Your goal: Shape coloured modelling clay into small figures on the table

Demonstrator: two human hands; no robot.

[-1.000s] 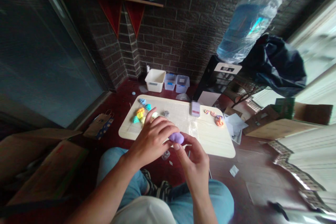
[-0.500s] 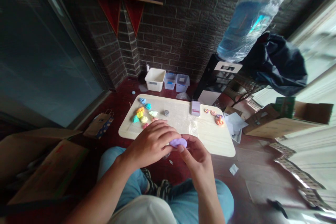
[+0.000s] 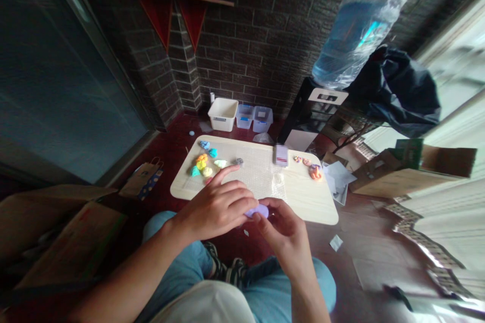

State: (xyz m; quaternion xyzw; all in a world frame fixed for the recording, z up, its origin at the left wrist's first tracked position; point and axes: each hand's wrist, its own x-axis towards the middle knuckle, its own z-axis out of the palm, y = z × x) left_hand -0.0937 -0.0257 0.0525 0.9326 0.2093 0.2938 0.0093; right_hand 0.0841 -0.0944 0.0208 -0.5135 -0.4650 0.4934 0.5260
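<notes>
A flattened oval piece of purple modelling clay [image 3: 260,210] is held between my two hands, above the near edge of the low table [image 3: 310,207]. My left hand [image 3: 222,207] grips its left end, with the index finger stretched out away from the others. My right hand [image 3: 282,222] pinches its right end between thumb and fingers. Beyond my left hand lie several clay lumps: yellow [image 3: 201,164], teal [image 3: 195,171], blue [image 3: 204,145] and white [image 3: 220,163]. A small grey lump [image 3: 239,161] sits just past my left index fingertip.
Bubble wrap [image 3: 257,166] covers the table's middle. A small printed box [image 3: 281,155] stands at the back edge, with an orange and purple clay piece [image 3: 316,172] to its right. Behind are a white basket [image 3: 223,115] and a water dispenser [image 3: 314,106]. Cardboard boxes [image 3: 424,171] flank both sides.
My left index finger has lifted away from the purple clay and now points outward. Both hands still hold the clay in nearly the same place. The view has shifted slightly.
</notes>
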